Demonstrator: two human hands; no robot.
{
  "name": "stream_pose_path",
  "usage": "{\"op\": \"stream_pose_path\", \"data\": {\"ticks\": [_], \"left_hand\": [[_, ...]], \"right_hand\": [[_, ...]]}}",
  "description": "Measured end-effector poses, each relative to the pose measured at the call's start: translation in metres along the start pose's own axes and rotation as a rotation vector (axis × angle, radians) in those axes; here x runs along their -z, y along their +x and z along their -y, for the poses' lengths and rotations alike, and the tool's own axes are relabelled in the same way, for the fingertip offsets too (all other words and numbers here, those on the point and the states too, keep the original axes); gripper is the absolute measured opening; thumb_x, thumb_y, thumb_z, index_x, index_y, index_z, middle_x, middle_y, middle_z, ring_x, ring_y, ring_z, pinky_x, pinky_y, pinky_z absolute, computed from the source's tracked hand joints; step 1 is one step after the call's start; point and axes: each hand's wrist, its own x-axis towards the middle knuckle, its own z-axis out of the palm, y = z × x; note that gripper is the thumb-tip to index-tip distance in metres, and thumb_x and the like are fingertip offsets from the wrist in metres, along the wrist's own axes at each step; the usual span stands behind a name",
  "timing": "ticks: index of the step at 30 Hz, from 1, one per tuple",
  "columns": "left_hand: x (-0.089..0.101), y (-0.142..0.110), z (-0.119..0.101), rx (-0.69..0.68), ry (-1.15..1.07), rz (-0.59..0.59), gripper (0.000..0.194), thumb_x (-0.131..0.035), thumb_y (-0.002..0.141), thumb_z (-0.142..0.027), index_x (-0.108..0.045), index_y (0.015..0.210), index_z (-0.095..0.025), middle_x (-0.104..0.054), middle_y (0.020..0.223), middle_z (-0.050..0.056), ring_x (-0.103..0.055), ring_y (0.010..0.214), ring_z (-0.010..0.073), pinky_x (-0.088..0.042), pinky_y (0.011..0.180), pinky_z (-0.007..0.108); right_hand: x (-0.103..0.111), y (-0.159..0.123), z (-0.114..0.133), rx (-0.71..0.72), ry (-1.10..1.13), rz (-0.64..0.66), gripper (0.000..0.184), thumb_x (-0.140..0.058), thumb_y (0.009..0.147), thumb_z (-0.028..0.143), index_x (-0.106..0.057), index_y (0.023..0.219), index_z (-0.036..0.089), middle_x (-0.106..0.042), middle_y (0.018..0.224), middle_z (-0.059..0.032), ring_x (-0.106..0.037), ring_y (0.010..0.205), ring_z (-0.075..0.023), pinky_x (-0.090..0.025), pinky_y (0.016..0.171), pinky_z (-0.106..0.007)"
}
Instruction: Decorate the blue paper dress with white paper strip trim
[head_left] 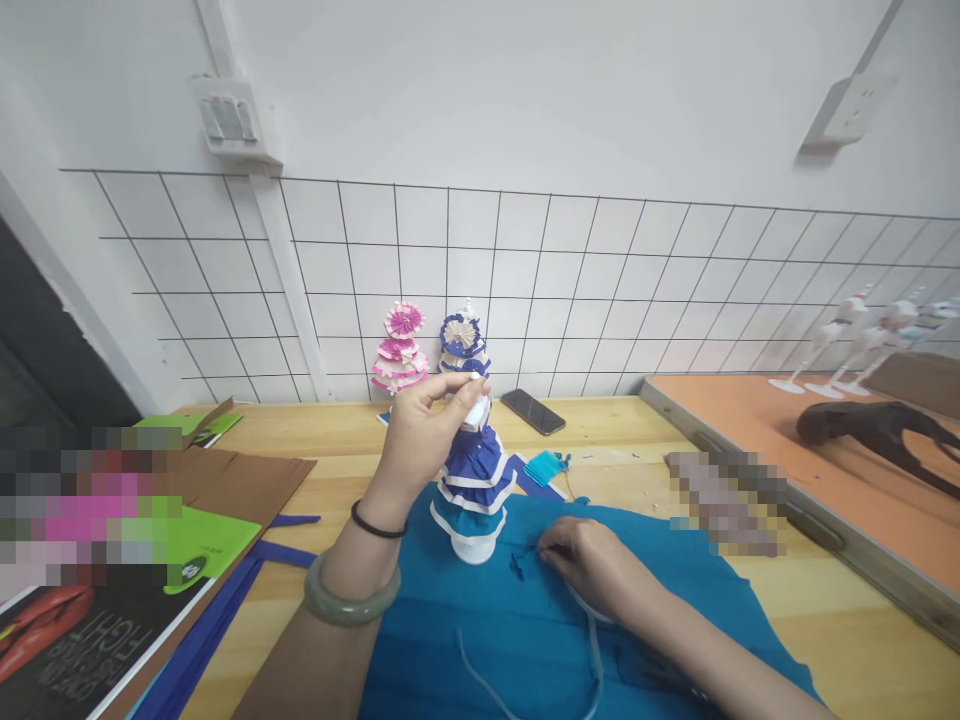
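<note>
The ruffled figure stands upright near the far edge of the blue cloth on your worktop. It could tip if the cloth drags or you tug its top, which your left hand pinches, wrist raised. Your right hand sits low, rightward, fingers curled; I cannot tell its hold.

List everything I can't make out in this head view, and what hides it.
All in the head view:
- Front figure's upper part: partly covered by the left hand.
- Rear blue figure's base: behind the left hand and front figure.
- Whatever the right hand may pinch: its own fingers hide it.
- White figures: details blurred.
- Teal cloth's near end: cut off by the bottom edge.
</note>
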Motion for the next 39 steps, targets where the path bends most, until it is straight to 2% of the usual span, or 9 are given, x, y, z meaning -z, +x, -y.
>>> {"op": "stream_pose_path", "data": {"ticks": [4,8,14,19,25,28,32,39], "left_hand": [[0.0,0.0,-0.001,0.005,0.0,0.001,0.025,-0.058,0.075,-0.038,-0.068,0.084,-0.017,-0.07,0.087,0.005,-0.062,0.075,0.0173,-0.048,0.059,0.024],[-0.001,-0.001,-0.002,0.012,-0.01,0.003,0.025,-0.059,0.075,-0.037,-0.068,0.085,-0.017,-0.07,0.086,0.005,-0.062,0.073,0.0164,-0.048,0.058,0.023],[-0.001,0.0,-0.002,0.019,-0.012,0.006,0.023,-0.059,0.075,-0.037,-0.068,0.084,-0.017,-0.069,0.085,0.004,-0.061,0.07,0.0151,-0.047,0.057,0.022],[0.0,0.0,0.0,0.021,-0.007,0.012,0.024,-0.059,0.075,-0.038,-0.067,0.084,-0.017,-0.069,0.086,0.005,-0.061,0.071,0.0157,-0.047,0.057,0.023],[0.0,0.0,-0.002,0.021,-0.02,0.006,0.024,-0.059,0.074,-0.038,-0.068,0.083,-0.017,-0.07,0.085,0.005,-0.061,0.071,0.0162,-0.047,0.058,0.023],[0.0,0.0,-0.002,0.018,-0.031,0.006,0.025,-0.06,0.073,-0.038,-0.068,0.083,-0.017,-0.07,0.083,0.005,-0.062,0.071,0.0166,-0.047,0.058,0.024],[0.0,0.0,-0.002,0.022,-0.036,0.016,0.025,-0.06,0.073,-0.038,-0.068,0.085,-0.016,-0.07,0.084,0.005,-0.061,0.07,0.0162,-0.047,0.058,0.024],[0.0,0.0,-0.004,0.023,-0.023,0.018,0.024,-0.059,0.074,-0.038,-0.068,0.084,-0.017,-0.07,0.083,0.005,-0.061,0.07,0.0162,-0.047,0.058,0.024]], "right_hand": [[0.002,-0.002,0.004,0.026,-0.123,-0.025,0.025,-0.043,0.081,0.013,-0.066,0.081,0.02,-0.065,0.079,-0.0045,-0.061,0.071,-0.0174,-0.04,0.059,-0.024],[0.002,-0.001,0.009,0.082,-0.26,-0.049,0.027,-0.042,0.081,0.009,-0.063,0.066,0.018,-0.062,0.07,-0.0047,-0.056,0.064,-0.0162,-0.034,0.057,-0.025],[-0.008,0.005,0.001,0.101,-0.406,-0.133,0.022,-0.044,0.08,0.005,-0.058,0.065,0.015,-0.059,0.068,-0.0064,-0.052,0.064,-0.0173,-0.026,0.057,-0.028],[-0.007,0.005,-0.003,0.149,-0.428,-0.133,0.021,-0.046,0.078,0.003,-0.056,0.063,0.015,-0.058,0.067,-0.0051,-0.051,0.061,-0.016,-0.026,0.056,-0.027],[0.004,-0.005,0.013,0.227,-0.332,-0.07,0.022,-0.044,0.083,0.007,-0.058,0.071,0.019,-0.058,0.069,-0.0009,-0.054,0.064,-0.0134,-0.03,0.058,-0.024],[-0.002,-0.015,0.018,0.313,-0.349,-0.037,0.022,-0.043,0.083,0.008,-0.057,0.07,0.019,-0.058,0.071,-0.0017,-0.051,0.065,-0.0154,-0.03,0.061,-0.027],[-0.014,-0.026,0.017,0.396,-0.431,-0.074,0.021,-0.044,0.084,0.01,-0.055,0.068,0.018,-0.055,0.07,-0.003,-0.047,0.065,-0.0168,-0.029,0.063,-0.03],[-0.013,-0.036,0.018,0.378,-0.405,-0.043,0.019,-0.043,0.082,0.007,-0.057,0.076,0.019,-0.055,0.071,-0.0031,-0.048,0.068,-0.0175,-0.03,0.063,-0.029]]}}
